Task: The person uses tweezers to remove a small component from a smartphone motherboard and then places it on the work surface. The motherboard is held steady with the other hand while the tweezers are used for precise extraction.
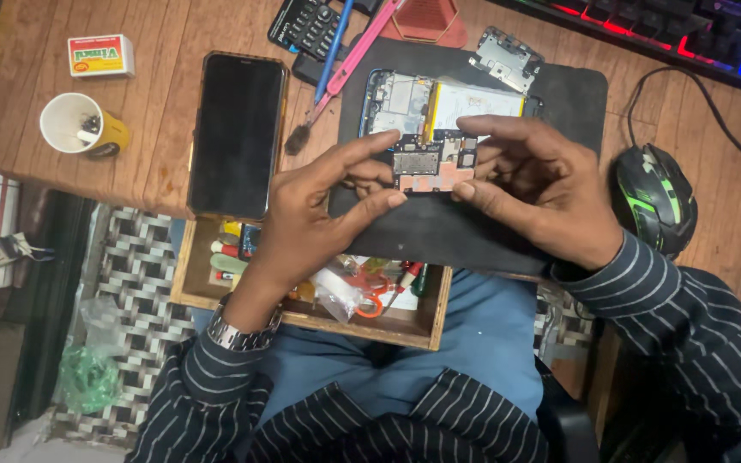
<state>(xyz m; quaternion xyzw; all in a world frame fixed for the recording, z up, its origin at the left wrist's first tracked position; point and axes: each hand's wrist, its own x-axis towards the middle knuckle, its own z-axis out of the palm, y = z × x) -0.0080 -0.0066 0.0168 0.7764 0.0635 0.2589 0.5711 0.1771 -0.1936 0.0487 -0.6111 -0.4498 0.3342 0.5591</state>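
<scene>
Circuit board (429, 169) small, dark with a copper-toned lower part, held just above the lower end of the opened phone (439, 107), which lies back-off on the black mat (439, 227) at the desk's (156, 129) middle near edge. White battery (484, 101) shows inside the phone body.

Left hand (315, 214): index finger laid along the board's top-left edge, thumb tip at its lower-left corner, so pinched shut on it. Right hand (542, 184): index over the top-right edge, thumb at the lower-right corner, also pinched on the board. Board sits between both thumb tips, spanning the gap.

Packages: small red, white and yellow box (100, 55) near the desk's far left corner, flat, printed side up. Below it a white-inside, yellow-outside cup (83, 127) holding small dark bits, too small to identify.

Dark-screen phone (237, 133) lies face up left of the mat, long side running toward the near edge. Loose grey metal shield plate (508, 57) at the mat's far right corner. Pink-handled tool (362, 50) and a blue pen (334, 50) cross the far edge beside a keypad handset (306, 26). Green-black mouse (653, 199) right of the mat.

Open wooden drawer (422, 321) under the desk's near edge: orange-handled scissors (372, 296), a red-handled screwdriver (405, 279), clear plastic bags (336, 291), assorted small tools at its left end
</scene>
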